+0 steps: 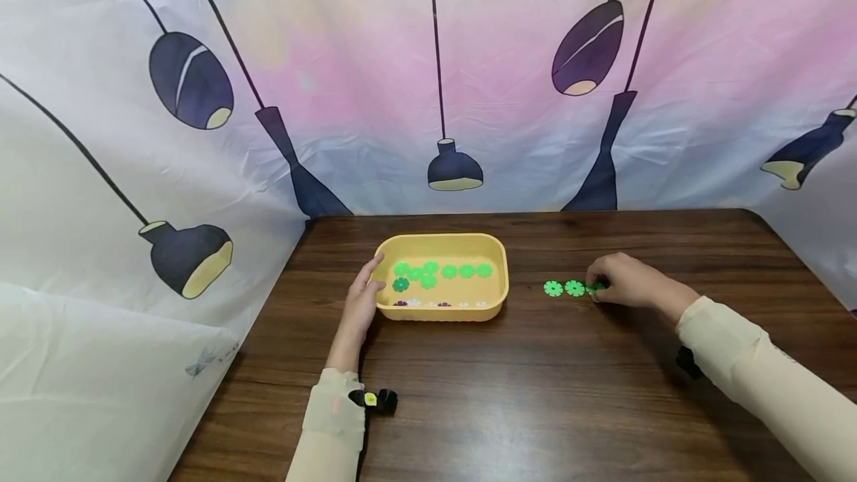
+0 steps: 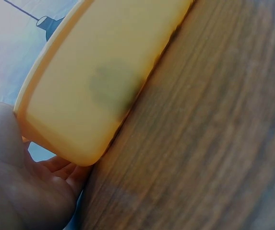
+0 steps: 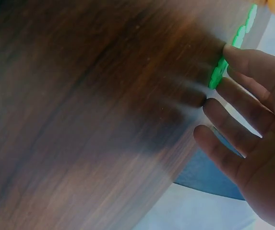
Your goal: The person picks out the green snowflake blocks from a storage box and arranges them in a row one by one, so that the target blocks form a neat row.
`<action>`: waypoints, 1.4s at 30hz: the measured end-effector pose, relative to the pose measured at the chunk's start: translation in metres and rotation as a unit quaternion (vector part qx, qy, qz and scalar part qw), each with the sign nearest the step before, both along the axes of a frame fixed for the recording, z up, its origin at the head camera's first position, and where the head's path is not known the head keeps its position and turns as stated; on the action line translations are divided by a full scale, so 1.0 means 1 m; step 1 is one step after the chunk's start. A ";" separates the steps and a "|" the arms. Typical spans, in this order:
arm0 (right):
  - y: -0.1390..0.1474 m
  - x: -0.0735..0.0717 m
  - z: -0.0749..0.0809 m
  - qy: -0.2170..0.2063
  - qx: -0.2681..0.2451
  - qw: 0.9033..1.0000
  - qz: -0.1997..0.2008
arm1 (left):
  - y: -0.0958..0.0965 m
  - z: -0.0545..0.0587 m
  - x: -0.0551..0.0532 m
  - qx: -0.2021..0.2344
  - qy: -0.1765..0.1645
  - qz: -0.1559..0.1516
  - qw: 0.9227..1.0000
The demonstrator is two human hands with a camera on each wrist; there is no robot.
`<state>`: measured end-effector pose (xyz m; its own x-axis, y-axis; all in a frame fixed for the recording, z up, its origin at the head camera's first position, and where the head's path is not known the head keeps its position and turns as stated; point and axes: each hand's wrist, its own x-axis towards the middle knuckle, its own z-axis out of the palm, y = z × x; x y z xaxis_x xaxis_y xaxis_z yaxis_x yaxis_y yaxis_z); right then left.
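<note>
A yellow plastic tray (image 1: 440, 314) stands on the table with several light green notched discs (image 1: 428, 281) and one darker green disc (image 1: 400, 285) inside. My left hand (image 1: 362, 300) grips its left end; in the left wrist view the thumb (image 2: 3, 129) lies at the rim and the fingers reach behind the wall. To the right of the tray, two green discs (image 1: 564, 288) lie flat in a row. At the row's right end my right hand (image 1: 629, 281) pinches a third green disc (image 3: 218, 74) at the table surface, with the other fingers spread loosely.
White and purple pieces (image 1: 442, 305) show along the tray's near inner wall, partly hidden by it. The brown wood-grain table (image 1: 509, 393) ends at a cloth backdrop (image 1: 375, 95) printed with lamps. Dark wrist cameras (image 1: 384, 401) sit on both sleeves.
</note>
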<state>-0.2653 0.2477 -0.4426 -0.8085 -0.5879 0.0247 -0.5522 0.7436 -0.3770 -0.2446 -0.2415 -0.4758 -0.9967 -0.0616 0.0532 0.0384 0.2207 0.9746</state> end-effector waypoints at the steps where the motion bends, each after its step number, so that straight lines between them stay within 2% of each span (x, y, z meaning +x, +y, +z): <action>1: 0.000 0.000 0.000 0.000 0.000 1.000 -0.001 | 0.000 0.000 0.000 0.000 -0.001 0.001 1.000; 8: -0.002 -0.002 0.002 -0.006 0.007 1.000 -0.012 | -0.001 0.000 0.000 0.004 0.000 -0.001 1.000; 13: -0.015 -0.004 0.016 -0.008 0.021 1.000 -0.010 | -0.001 -0.002 0.000 0.007 0.000 -0.001 1.000; 20: -0.061 -0.012 0.040 0.024 0.016 1.000 0.003 | 0.000 0.000 0.001 0.003 0.001 0.005 1.000; 23: -0.085 -0.015 0.045 0.039 0.003 0.999 -0.001 | -0.001 0.000 0.001 0.001 0.002 0.000 1.000; 28: -0.129 -0.019 0.048 0.055 -0.049 0.997 0.009 | -0.001 0.000 0.001 -0.002 0.001 -0.001 1.000; 32: -0.165 -0.021 0.045 0.053 -0.059 0.996 0.029 | -0.004 -0.002 0.002 -0.002 0.000 0.008 1.000; 36: -0.184 -0.025 0.032 0.064 -0.018 0.997 0.030 | -0.002 -0.004 0.002 0.001 -0.002 0.008 1.000; 42: -0.193 -0.033 0.013 0.007 0.010 1.000 -0.009 | -0.001 -0.002 -0.001 0.003 0.009 0.002 1.000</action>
<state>-0.2986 0.0544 -0.4297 -0.8185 -0.5740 0.0251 -0.5444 0.7607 -0.3535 -0.2451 -0.2427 -0.4781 -0.9953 -0.0663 0.0710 0.0553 0.2146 0.9751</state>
